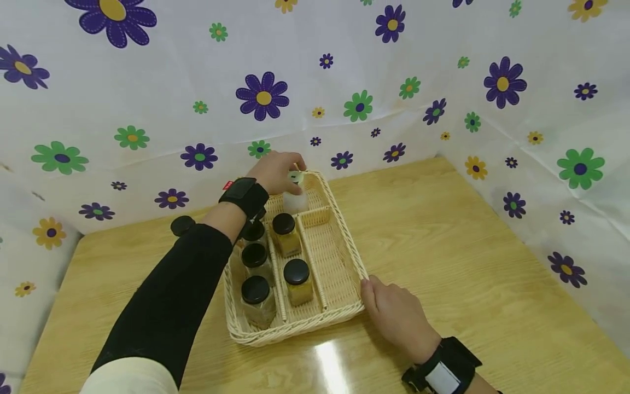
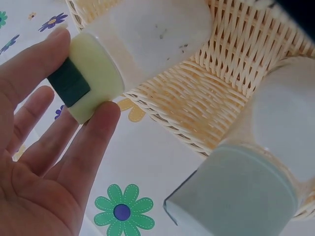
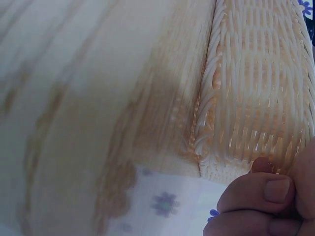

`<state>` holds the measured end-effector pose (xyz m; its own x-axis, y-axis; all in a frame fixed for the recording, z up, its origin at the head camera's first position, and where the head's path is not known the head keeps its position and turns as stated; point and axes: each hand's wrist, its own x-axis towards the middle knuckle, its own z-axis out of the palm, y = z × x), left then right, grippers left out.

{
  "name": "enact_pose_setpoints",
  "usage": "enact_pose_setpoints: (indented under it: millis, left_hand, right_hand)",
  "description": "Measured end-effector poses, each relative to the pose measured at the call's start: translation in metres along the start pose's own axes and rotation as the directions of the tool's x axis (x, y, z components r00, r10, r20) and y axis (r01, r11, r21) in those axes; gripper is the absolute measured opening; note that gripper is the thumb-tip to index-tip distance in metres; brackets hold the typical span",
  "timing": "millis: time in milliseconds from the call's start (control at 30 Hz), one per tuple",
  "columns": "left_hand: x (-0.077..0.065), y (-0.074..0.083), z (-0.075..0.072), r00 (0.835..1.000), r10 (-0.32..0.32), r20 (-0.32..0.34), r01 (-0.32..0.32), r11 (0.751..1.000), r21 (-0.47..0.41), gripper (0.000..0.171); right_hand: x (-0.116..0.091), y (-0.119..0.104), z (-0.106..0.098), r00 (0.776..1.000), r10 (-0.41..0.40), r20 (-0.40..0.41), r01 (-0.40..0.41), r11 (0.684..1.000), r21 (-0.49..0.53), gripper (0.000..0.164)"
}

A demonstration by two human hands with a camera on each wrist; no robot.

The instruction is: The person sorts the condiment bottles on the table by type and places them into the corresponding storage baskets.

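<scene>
A wicker basket (image 1: 339,230) with dividers sits tilted across the view on the table. At its far end my left hand (image 1: 275,172) pinches the pale yellow-green cap (image 2: 101,73) of a white plastic bottle (image 2: 157,34) between thumb and fingers. The bottle stands in or just over the far compartment; whether its base touches cannot be told. Beside it in the left wrist view is a second white bottle (image 2: 285,118) with a pale green cap. My right hand (image 1: 398,312) grips the basket's near right corner. Black-lidded jars (image 1: 258,301) fill the left column, and two jars of yellow contents (image 1: 297,282) stand in the middle one.
Left of the basket, partly behind the left forearm, is a black round lid (image 1: 182,225); what lies under it is hidden. Flower-patterned cloth (image 1: 305,65) hangs behind and to the right of the wooden table (image 1: 443,235).
</scene>
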<state>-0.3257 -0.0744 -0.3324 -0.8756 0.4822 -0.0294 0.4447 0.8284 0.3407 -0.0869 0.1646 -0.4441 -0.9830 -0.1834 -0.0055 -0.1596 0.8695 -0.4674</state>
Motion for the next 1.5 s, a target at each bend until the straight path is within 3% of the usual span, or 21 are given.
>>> enact_pose_setpoints:
  millis: [500,667,833,1000,1167,1300,1500]
  left_hand:
    - [-0.006,-0.004,0.004,1.0,0.001,0.031,-0.002,0.999,0.034,0.053]
    - [-0.021,-0.009,-0.001,0.998,-0.007,0.061,0.007,1.0,0.014,0.053]
    - [-0.037,-0.005,-0.019,1.0,0.023,-0.008,-0.023,1.0,0.001,0.045]
    - [-0.06,0.002,-0.045,0.992,0.069,-0.104,-0.068,0.998,0.012,0.038]
    - [-0.091,-0.005,-0.062,0.982,0.07,-0.175,-0.071,0.997,0.0,0.035]
    - [-0.121,-0.024,-0.067,0.976,0.043,-0.211,-0.044,0.999,0.004,0.034]
    - [-0.169,-0.056,-0.057,0.966,-0.005,-0.26,0.007,1.0,0.005,0.034]
  right_hand:
    - [-0.002,-0.003,0.001,1.0,-0.011,-0.022,0.01,1.0,-0.02,0.048]
    - [-0.002,-0.009,0.004,1.0,-0.008,0.006,0.008,1.0,-0.009,0.051]
    - [-0.001,-0.011,0.005,1.0,0.008,0.02,-0.007,1.0,-0.011,0.053]
    - [-0.003,-0.008,0.002,1.0,0.021,0.018,-0.02,1.0,-0.018,0.053]
    - [-0.005,-0.009,-0.002,1.0,0.023,0.016,-0.023,1.0,-0.018,0.053]
    - [-0.006,-0.012,-0.003,1.0,0.018,0.024,-0.018,1.0,-0.011,0.052]
    - [-0.007,-0.017,0.0,0.999,0.027,0.044,-0.026,1.0,-0.01,0.052]
